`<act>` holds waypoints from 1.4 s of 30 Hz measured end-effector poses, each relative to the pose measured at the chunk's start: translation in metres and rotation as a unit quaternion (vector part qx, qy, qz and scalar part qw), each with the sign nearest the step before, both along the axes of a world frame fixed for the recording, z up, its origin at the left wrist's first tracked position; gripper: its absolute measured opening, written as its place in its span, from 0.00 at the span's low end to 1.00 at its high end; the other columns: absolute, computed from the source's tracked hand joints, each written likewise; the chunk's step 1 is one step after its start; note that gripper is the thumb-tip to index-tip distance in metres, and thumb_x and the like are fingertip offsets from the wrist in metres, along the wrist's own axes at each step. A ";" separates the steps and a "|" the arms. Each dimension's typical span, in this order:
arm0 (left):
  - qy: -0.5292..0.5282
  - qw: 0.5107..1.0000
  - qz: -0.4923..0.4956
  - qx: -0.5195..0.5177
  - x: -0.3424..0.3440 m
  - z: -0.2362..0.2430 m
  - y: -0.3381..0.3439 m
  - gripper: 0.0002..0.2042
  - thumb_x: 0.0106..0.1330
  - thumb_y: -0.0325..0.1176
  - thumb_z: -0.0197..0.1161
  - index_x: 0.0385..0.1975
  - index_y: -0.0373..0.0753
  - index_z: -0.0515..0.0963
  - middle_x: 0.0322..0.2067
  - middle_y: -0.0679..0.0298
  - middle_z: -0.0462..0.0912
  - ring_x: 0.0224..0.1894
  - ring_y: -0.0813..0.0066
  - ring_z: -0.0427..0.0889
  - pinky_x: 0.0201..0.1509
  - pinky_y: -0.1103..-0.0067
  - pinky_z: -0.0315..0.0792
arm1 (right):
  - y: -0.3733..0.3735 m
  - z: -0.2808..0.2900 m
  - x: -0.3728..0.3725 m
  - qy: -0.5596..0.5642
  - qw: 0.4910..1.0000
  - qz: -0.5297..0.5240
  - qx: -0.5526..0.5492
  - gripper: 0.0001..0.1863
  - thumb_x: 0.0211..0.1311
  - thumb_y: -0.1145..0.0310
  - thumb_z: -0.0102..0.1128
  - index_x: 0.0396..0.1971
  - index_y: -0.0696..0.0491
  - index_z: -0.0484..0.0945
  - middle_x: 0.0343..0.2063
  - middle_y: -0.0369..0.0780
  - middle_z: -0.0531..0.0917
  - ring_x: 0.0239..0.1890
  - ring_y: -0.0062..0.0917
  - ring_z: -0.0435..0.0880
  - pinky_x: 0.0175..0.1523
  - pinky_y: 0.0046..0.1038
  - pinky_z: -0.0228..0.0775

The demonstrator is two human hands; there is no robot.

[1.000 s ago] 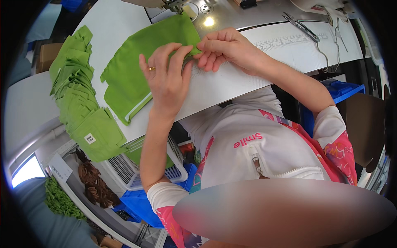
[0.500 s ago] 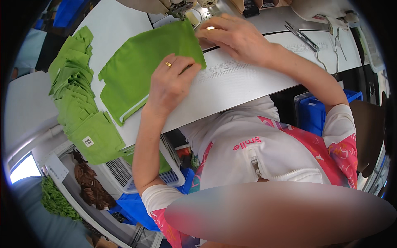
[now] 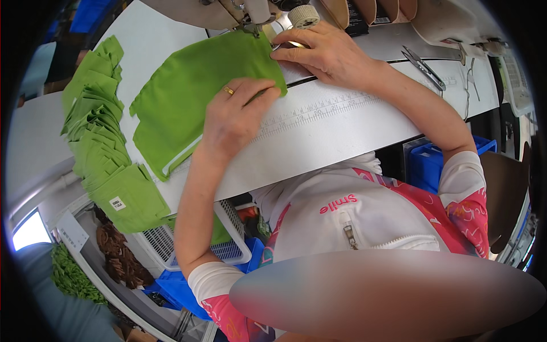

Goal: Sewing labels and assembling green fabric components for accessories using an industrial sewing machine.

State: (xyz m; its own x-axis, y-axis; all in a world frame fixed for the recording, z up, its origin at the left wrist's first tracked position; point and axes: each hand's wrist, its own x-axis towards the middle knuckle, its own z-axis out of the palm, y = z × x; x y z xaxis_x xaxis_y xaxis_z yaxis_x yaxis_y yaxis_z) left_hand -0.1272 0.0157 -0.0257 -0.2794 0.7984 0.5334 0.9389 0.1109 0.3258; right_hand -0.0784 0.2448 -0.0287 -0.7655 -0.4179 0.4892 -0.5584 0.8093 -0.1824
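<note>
A green fabric piece [image 3: 194, 80] lies on the white sewing table, its far right corner under the needle area of a sewing machine [image 3: 253, 20]. With a ring on one finger, my left hand [image 3: 236, 114] rests on the fabric's near right part, fingers closed on its edge. A white strip [image 3: 182, 155] shows along the cloth's near edge beside my left wrist. Close to the needle, my right hand [image 3: 333, 57] has thumb and forefinger pinched at the fabric's right edge. Something slim and shiny shows between those fingers, too small to make out.
Stacked green pieces [image 3: 105, 142] hang over the table's left edge. Thread snips [image 3: 424, 68] lie at the right, beyond a printed ruler [image 3: 319, 111]. Below stand a white basket [image 3: 233, 228] and blue bins [image 3: 427, 162]. Brown cloth [image 3: 119, 251] sits lower left.
The view has shifted slightly, bringing more of the machine head into sight. My right thumb and forefinger have come together at the fabric edge. My left hand stays on the cloth.
</note>
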 end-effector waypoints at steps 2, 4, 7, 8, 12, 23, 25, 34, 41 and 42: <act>0.007 1.000 0.005 -0.003 -0.006 0.000 0.002 0.14 0.46 0.18 0.63 0.35 0.38 0.80 0.37 0.64 0.80 0.36 0.64 0.79 0.38 0.74 0.74 | 0.000 0.000 0.000 0.002 1.000 0.000 -0.005 0.12 0.52 0.69 0.61 0.39 0.49 0.81 0.42 0.33 0.78 0.43 0.27 0.75 0.45 0.30 0.70; 0.016 1.000 0.012 -0.006 -0.011 -0.001 0.003 0.14 0.47 0.18 0.63 0.35 0.38 0.80 0.36 0.65 0.80 0.36 0.65 0.79 0.38 0.74 0.74 | 0.000 0.000 -0.001 0.007 1.000 0.002 -0.005 0.12 0.52 0.69 0.61 0.39 0.49 0.81 0.42 0.33 0.78 0.43 0.27 0.75 0.45 0.30 0.70; 0.012 1.000 0.018 -0.004 -0.019 -0.003 0.006 0.13 0.49 0.19 0.64 0.35 0.39 0.81 0.36 0.65 0.80 0.36 0.65 0.79 0.38 0.75 0.74 | 0.001 -0.001 -0.001 0.009 1.000 0.017 -0.013 0.12 0.53 0.70 0.60 0.39 0.49 0.81 0.41 0.33 0.78 0.43 0.28 0.75 0.45 0.30 0.70; 0.002 1.000 0.018 0.002 -0.021 -0.002 0.008 0.13 0.50 0.20 0.64 0.36 0.39 0.81 0.36 0.65 0.81 0.36 0.65 0.79 0.38 0.75 0.74 | 0.001 -0.001 -0.001 0.008 1.000 0.016 -0.013 0.12 0.53 0.70 0.60 0.39 0.49 0.81 0.41 0.33 0.78 0.43 0.28 0.75 0.45 0.30 0.70; 0.003 1.000 0.021 0.009 -0.033 -0.004 0.013 0.12 0.52 0.21 0.64 0.36 0.39 0.81 0.36 0.65 0.81 0.36 0.66 0.79 0.38 0.75 0.73 | 0.000 0.000 -0.001 -0.002 1.000 0.015 -0.015 0.11 0.53 0.71 0.60 0.39 0.50 0.81 0.41 0.33 0.78 0.43 0.29 0.75 0.46 0.30 0.69; 0.076 0.995 0.059 0.011 -0.055 -0.007 0.028 0.10 0.51 0.23 0.64 0.34 0.42 0.81 0.34 0.70 0.80 0.34 0.69 0.79 0.36 0.78 0.74 | 0.005 -0.008 -0.019 -0.007 0.990 -0.031 -0.140 0.13 0.55 0.74 0.59 0.43 0.49 0.78 0.42 0.37 0.78 0.42 0.33 0.78 0.46 0.33 0.69; 0.100 0.993 0.061 0.016 -0.055 -0.006 0.029 0.09 0.48 0.25 0.66 0.31 0.43 0.81 0.31 0.71 0.79 0.32 0.71 0.79 0.32 0.79 0.75 | 0.007 -0.004 -0.034 0.130 0.985 0.040 -0.102 0.05 0.54 0.74 0.58 0.30 0.59 0.77 0.16 0.40 0.76 0.21 0.29 0.77 0.28 0.27 0.70; 0.015 0.998 0.060 -0.033 -0.049 -0.004 0.014 0.12 0.54 0.21 0.60 0.39 0.40 0.81 0.40 0.67 0.82 0.41 0.68 0.81 0.42 0.78 0.74 | 0.006 -0.005 -0.023 0.031 0.999 0.030 -0.012 0.10 0.56 0.67 0.59 0.38 0.46 0.81 0.37 0.33 0.79 0.39 0.29 0.77 0.43 0.30 0.70; 0.002 0.998 0.058 -0.003 -0.056 -0.011 0.022 0.11 0.54 0.21 0.60 0.37 0.40 0.81 0.39 0.68 0.82 0.39 0.68 0.81 0.41 0.78 0.75 | 0.007 -0.013 -0.029 0.017 1.000 0.010 -0.017 0.08 0.53 0.67 0.61 0.35 0.47 0.80 0.34 0.35 0.78 0.38 0.28 0.77 0.42 0.30 0.70; 0.020 0.998 0.061 0.016 -0.057 -0.009 0.022 0.10 0.52 0.22 0.61 0.35 0.40 0.81 0.37 0.69 0.82 0.37 0.68 0.81 0.38 0.77 0.76 | 0.006 -0.009 -0.030 0.040 0.999 -0.006 -0.004 0.09 0.52 0.67 0.62 0.34 0.47 0.79 0.33 0.35 0.77 0.38 0.29 0.77 0.43 0.31 0.70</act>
